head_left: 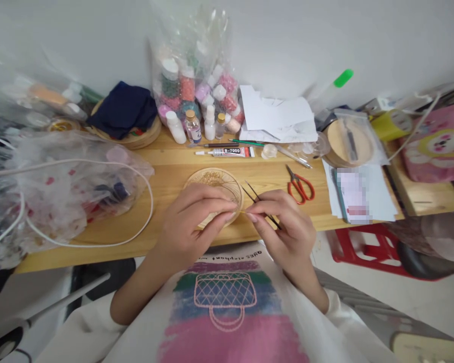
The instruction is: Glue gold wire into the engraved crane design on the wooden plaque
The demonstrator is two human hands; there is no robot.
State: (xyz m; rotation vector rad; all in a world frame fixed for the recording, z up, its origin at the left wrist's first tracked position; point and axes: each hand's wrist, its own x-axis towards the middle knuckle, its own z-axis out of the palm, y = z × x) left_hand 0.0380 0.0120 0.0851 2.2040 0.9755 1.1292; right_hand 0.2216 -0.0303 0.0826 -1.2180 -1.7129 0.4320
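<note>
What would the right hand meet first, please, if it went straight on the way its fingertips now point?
Probably the left hand, which faces the right hand across a small gap, though depth is unclear here.

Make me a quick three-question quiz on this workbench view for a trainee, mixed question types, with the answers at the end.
1. What does the right hand hold?
A) a spoon
B) dark tweezers
C) a paintbrush

2. True or false: the red-handled scissors lie on the wooden table, to the right of the round dish.

3. Fill in the blank: the large print on the glue tube reads ____.

Key:
1. B
2. True
3. B-7000
</note>
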